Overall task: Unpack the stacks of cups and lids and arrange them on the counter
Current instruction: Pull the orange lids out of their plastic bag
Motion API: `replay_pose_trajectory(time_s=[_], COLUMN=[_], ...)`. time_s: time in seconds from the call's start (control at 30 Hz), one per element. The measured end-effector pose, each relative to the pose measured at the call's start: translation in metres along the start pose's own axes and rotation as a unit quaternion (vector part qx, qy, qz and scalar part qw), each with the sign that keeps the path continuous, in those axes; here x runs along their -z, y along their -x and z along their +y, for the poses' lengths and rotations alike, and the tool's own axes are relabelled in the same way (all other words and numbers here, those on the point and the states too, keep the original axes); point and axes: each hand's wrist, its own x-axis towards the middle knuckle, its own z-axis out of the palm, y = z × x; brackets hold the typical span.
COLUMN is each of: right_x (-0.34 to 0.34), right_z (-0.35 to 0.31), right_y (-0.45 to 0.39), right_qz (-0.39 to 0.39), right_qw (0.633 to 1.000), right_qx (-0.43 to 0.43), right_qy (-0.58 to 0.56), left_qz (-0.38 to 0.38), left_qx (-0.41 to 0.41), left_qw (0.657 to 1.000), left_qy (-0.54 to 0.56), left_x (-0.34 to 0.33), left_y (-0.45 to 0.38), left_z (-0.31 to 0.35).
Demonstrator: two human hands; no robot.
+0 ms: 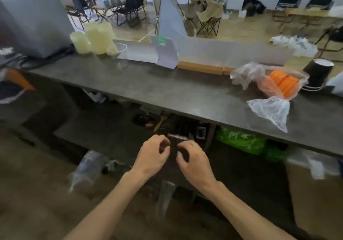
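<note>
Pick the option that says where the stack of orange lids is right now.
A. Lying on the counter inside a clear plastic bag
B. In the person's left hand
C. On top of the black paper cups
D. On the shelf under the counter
A: the orange lids lie on their side on the counter, wrapped in a clear plastic bag, beside the upturned black paper cups and not on them.

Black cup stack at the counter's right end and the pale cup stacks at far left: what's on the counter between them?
Head view: between the black cups and pale stacks lie bagged orange lids, a wooden strip, folded white cardboard and a clear cup.
</note>
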Motion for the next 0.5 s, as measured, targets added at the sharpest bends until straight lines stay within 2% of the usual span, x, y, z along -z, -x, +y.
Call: replay_pose_trajectory(time_s=[0.1, 0.23, 0.4, 0.5], right_x=[-0.057, -0.131, -0.215, -0.252], right_z=[-0.011, -0.008, 0.006, 0.024], right_y=[0.020, 0.052, 0.090, 0.099], right_qz=[-0.048, -0.105, -0.148, -0.142], right_qw=[0.992, 0.965, 0.948, 0.941], right_qx=[-0.110, -0.237, -0.282, -0.305], right_qy=[-0.040, -0.041, -0.018, -0.017], left_qz=[-0.045, -0.114, -0.153, -0.166], left_qx=[0.090, 0.136, 0.162, 0.179], left_qw=[0.995, 0.984, 0.975, 0.970], left_qy=[-0.024, -0.026, -0.012, 0.015], left_x=[0.007, 0.003, -0.030, -0.073], left_y=[0.042, 0.081, 0.109, 0.114], left_z=[-0.072, -0.158, -0.226, -0.254])
